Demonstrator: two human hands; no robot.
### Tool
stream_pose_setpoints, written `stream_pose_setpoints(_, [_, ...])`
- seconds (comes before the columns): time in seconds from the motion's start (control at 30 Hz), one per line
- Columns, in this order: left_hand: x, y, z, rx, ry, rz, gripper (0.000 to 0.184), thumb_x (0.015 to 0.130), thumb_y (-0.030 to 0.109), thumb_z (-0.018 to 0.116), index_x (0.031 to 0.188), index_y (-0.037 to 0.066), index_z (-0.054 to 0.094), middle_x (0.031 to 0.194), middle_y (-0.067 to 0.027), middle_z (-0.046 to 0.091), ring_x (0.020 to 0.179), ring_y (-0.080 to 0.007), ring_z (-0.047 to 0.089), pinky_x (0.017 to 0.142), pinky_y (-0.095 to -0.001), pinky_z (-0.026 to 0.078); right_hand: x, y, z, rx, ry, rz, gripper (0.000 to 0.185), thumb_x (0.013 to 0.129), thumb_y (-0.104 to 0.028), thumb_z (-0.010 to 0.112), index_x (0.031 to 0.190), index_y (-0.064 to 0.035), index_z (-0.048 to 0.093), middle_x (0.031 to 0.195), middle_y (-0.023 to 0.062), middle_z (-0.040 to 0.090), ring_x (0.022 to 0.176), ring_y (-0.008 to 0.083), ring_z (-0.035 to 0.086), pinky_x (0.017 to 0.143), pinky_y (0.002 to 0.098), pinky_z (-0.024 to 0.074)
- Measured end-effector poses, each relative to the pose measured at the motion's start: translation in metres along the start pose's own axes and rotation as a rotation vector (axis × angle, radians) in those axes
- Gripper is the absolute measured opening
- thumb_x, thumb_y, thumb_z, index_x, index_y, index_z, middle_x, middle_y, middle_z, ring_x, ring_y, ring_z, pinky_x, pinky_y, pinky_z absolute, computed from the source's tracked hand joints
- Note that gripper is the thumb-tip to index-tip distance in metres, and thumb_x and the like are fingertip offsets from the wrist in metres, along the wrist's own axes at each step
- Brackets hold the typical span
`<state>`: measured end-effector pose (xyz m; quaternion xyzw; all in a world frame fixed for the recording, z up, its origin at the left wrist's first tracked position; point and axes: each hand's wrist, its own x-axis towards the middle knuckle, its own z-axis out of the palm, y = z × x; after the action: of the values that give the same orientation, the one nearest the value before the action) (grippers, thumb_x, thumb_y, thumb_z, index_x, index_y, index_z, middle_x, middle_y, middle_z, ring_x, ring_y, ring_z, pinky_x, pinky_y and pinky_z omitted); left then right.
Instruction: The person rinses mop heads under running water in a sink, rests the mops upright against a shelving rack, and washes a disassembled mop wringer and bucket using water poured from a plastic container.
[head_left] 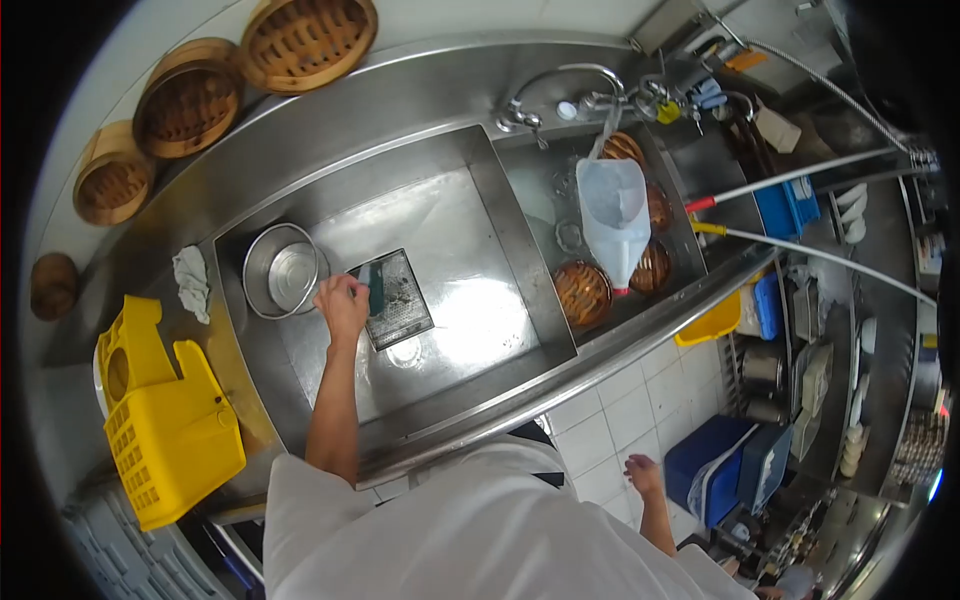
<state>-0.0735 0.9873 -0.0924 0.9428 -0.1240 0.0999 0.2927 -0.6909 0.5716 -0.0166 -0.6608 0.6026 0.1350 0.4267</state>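
My left hand (343, 303) reaches into the large sink basin with its fingers pinched at the edge of a dark green scouring pad (376, 289). The pad lies against a square, dirty metal mesh tray (405, 305) on the basin floor. Just left of that hand stands a round steel pot (285, 270), its inside facing up. My right hand (643, 474) hangs by my side over the tiled floor, fingers loosely apart and holding nothing.
In the right basin, a translucent plastic jug (613, 215) lies under the tap (565, 75) among several round woven baskets (582, 293). Bamboo steamers (190, 100) line the back ledge. A yellow plastic bin (170, 430) and white cloth (191, 283) sit left. A blue container (710, 465) stands right.
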Motion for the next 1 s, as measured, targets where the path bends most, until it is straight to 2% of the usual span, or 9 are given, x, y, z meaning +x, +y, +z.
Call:
stream_pose_setpoints(0.07, [-0.003,-0.014,0.000,-0.026,-0.115,-0.106,0.011,0.074,0.019,0.068,0.077,0.009,0.070,0.093,-0.0072,0.067,0.099,-0.0295,0.056,0.090,-0.0470,0.037,0.044,-0.042,-0.021,-0.349,0.055,-0.442,0.027,0.090,-0.016,0.063,0.111,0.0008,0.065,0.083,0.0082,0.069,0.073,0.0149,0.067,0.066,0.0284,0.0521])
stream_pose_setpoints(0.13, [0.002,0.003,-0.010,0.067,-0.156,-0.178,0.010,0.075,0.018,0.067,0.077,0.009,0.069,0.092,-0.0082,0.068,0.099,-0.0308,0.057,0.089,-0.0468,0.038,0.020,-0.175,-0.031,-0.098,0.003,-0.653,0.023,0.095,-0.016,0.061,0.111,-0.0004,0.065,0.083,0.0063,0.067,0.073,0.0141,0.063,0.069,0.0273,0.0518])
stream_pose_setpoints(0.33, [-0.038,0.050,-0.068,0.034,0.236,-0.302,0.010,0.071,0.018,0.073,0.077,0.011,0.069,0.096,-0.0062,0.068,0.101,-0.0310,0.059,0.087,-0.0480,0.039,0.075,-0.355,-0.029,0.001,-0.101,-0.939,0.021,0.099,-0.017,0.060,0.113,-0.0023,0.063,0.090,0.0006,0.061,0.083,0.0089,0.055,0.074,0.0243,0.0478])
stream_pose_setpoints(0.43, [-0.094,0.096,-0.115,-0.144,0.513,-0.425,0.008,0.073,0.013,0.072,0.080,0.011,0.069,0.098,-0.0070,0.068,0.102,-0.0288,0.059,0.090,-0.0443,0.041,0.140,-0.374,-0.008,-0.354,-0.299,-1.024,0.019,0.099,-0.017,0.057,0.103,0.0008,0.064,0.083,0.0012,0.060,0.078,0.0083,0.053,0.071,0.0268,0.0467])
stream_pose_setpoints(0.53, [-0.171,0.152,-0.162,-0.291,0.838,-0.497,0.010,0.074,0.012,0.071,0.081,0.008,0.067,0.097,-0.0080,0.067,0.097,-0.0309,0.060,0.088,-0.0412,0.043,0.193,-0.390,0.016,-0.642,-0.642,-1.008,0.022,0.094,-0.014,0.064,0.112,-0.0001,0.062,0.084,0.0032,0.063,0.071,0.0107,0.057,0.067,0.0265,0.0493])
stream_pose_setpoints(0.63, [-0.271,0.192,-0.195,-0.293,1.212,-0.626,0.006,0.084,0.009,0.069,0.088,0.005,0.067,0.094,-0.0049,0.066,0.086,-0.0171,0.061,0.077,-0.0306,0.048,0.206,-0.418,0.037,-0.646,-0.834,-0.982,0.021,0.095,-0.016,0.063,0.111,-0.0023,0.063,0.085,0.0030,0.063,0.073,0.0115,0.059,0.064,0.0254,0.0503])
stream_pose_setpoints(0.77, [-0.432,0.245,-0.248,-0.101,1.635,-0.908,0.014,0.093,0.013,0.064,0.097,0.001,0.071,0.078,0.0016,0.062,0.072,-0.0070,0.054,0.066,-0.0228,0.045,0.212,-0.448,0.051,-0.692,-0.929,-1.328,0.025,0.094,-0.016,0.064,0.111,0.0021,0.063,0.088,0.0054,0.065,0.075,0.0130,0.060,0.068,0.0269,0.0503])
stream_pose_setpoints(0.87, [-0.568,0.230,-0.290,0.414,1.563,-1.215,0.024,0.089,0.024,0.068,0.093,0.000,0.073,0.086,-0.0065,0.071,0.074,-0.0196,0.065,0.066,-0.0305,0.051,0.194,-0.458,0.049,-0.730,-0.892,-1.459,0.025,0.094,-0.015,0.062,0.112,0.0026,0.063,0.089,0.0065,0.066,0.079,0.0147,0.061,0.073,0.0290,0.0507])
stream_pose_setpoints(1.0, [-0.674,0.222,-0.285,0.305,1.655,-1.456,0.035,0.087,0.021,0.067,0.113,-0.002,0.066,0.094,-0.0135,0.072,0.077,-0.0256,0.067,0.068,-0.0362,0.053,0.156,-0.447,0.026,-0.683,-0.935,-1.499,0.027,0.094,-0.014,0.062,0.116,0.0024,0.062,0.090,0.0072,0.067,0.083,0.0151,0.062,0.078,0.0296,0.0511])
